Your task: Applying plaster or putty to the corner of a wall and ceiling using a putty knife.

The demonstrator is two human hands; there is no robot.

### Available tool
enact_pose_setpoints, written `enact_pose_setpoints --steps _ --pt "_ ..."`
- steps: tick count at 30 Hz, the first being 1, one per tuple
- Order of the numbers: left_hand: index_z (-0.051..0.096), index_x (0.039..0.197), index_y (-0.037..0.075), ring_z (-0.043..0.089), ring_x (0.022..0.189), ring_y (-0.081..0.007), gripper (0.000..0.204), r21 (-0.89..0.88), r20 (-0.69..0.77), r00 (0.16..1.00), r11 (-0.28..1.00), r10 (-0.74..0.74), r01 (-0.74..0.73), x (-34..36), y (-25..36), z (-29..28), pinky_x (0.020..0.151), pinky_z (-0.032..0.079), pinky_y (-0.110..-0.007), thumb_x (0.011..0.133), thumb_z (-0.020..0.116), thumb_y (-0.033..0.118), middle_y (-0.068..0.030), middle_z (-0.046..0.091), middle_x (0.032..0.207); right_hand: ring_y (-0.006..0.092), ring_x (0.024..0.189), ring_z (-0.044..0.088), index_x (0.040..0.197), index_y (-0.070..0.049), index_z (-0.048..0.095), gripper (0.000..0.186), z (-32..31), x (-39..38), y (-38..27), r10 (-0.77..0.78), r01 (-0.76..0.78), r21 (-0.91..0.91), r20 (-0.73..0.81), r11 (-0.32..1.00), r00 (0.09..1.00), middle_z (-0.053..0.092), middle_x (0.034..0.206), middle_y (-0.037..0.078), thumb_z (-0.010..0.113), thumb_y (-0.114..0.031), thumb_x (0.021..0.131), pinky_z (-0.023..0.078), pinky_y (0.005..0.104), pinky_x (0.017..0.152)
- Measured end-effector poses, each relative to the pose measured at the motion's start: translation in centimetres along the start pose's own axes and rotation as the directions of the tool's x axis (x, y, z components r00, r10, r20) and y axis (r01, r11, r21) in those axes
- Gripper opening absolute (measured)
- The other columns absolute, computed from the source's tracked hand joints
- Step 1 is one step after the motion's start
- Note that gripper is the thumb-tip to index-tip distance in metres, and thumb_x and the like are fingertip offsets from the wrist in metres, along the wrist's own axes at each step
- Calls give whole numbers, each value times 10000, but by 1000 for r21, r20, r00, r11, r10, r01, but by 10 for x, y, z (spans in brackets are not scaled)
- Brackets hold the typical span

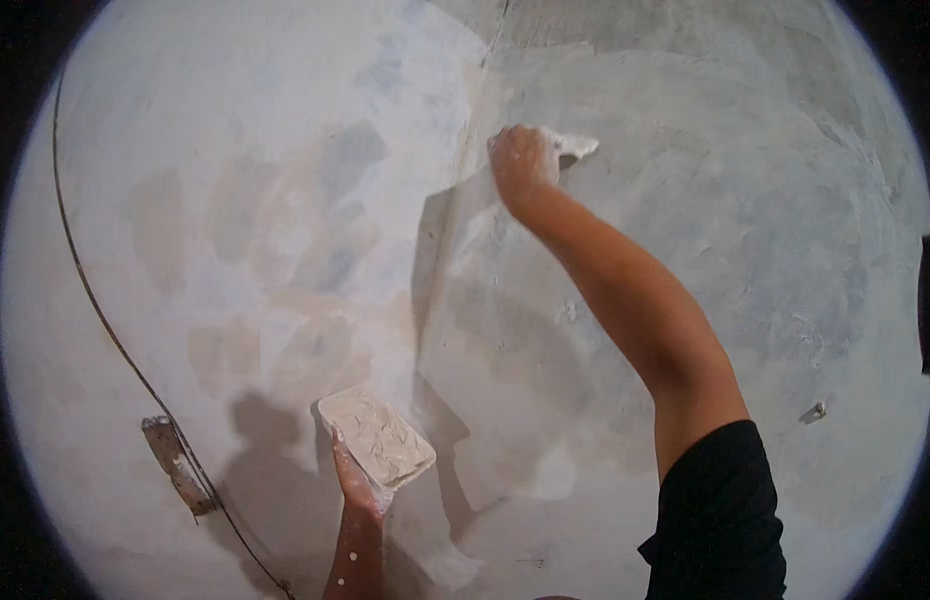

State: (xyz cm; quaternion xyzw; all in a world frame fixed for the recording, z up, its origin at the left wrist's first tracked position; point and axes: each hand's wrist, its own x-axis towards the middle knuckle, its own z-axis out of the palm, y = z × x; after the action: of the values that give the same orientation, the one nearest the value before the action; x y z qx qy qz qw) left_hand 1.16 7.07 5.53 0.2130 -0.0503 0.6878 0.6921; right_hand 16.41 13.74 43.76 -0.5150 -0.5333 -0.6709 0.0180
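My left hand (357, 482) grips a shallow rectangular tray (415, 474) from below and along its left side. Pale, creamy putty (377, 432) fills it, the surface ridged and uneven. Higher up, my right hand (523, 165) is closed around a putty knife (577, 147) at the right-hand wall, just right of the corner. White putty coats the part of the knife that shows; its handle is hidden in my fist. Whitish smears cover both hands.
Two walls meet at a corner (453, 205); the left one (185, 330) is whiter and patchy, the right one (685, 180) greyer. A dark cable (103, 318) hangs down the left wall past a rough rectangular cutout (178, 466). A small stub (815, 411) sticks out at right.
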Motion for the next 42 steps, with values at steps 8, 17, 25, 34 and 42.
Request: enact_pose_setpoints --steps 8,17,25,34,42 --pt "323 1336 92 424 1181 -302 633 -17 -154 982 993 111 -115 2 -3 10 966 373 -487 887 369 536 -114 389 1331 224 942 555 945 -61 631 202 -2 -169 -146 -589 494 355 244 794 771 596 945 98 545 -139 780 434 378 753" --pt "256 1376 82 357 1244 -317 670 61 -174 982 996 80 -70 -12 3 30 1004 334 -480 892 347 536 -131 317 1385 229 818 562 905 -109 600 166 -35 -38 24 -34 61 127 -209 990 977 581 861 83 551 -121 747 428 370 614" --pt "242 1386 88 347 1253 -325 670 -126 -164 980 987 -117 97 10 1 14 1022 312 -474 894 335 534 -131 300 1402 225 818 572 932 -46 609 204 18 -132 -30 -336 335 30 30 942 941 599 870 91 573 -83 734 453 357 677" --pt "224 1394 93 324 1270 -315 685 -136 -89 981 978 -172 160 4 1 15 1038 299 -447 887 364 532 -117 290 1411 234 852 604 927 -92 617 159 -101 -48 32 -151 146 -135 -26 980 988 614 919 96 555 -94 780 482 355 660" --pt "228 1391 96 321 1273 -311 671 -118 -39 987 982 -156 150 16 -18 -11 1037 299 -456 893 353 528 -120 284 1414 222 917 559 910 -90 628 181 -62 -56 26 -56 52 -176 -17 983 998 610 922 83 574 -92 737 441 356 730"
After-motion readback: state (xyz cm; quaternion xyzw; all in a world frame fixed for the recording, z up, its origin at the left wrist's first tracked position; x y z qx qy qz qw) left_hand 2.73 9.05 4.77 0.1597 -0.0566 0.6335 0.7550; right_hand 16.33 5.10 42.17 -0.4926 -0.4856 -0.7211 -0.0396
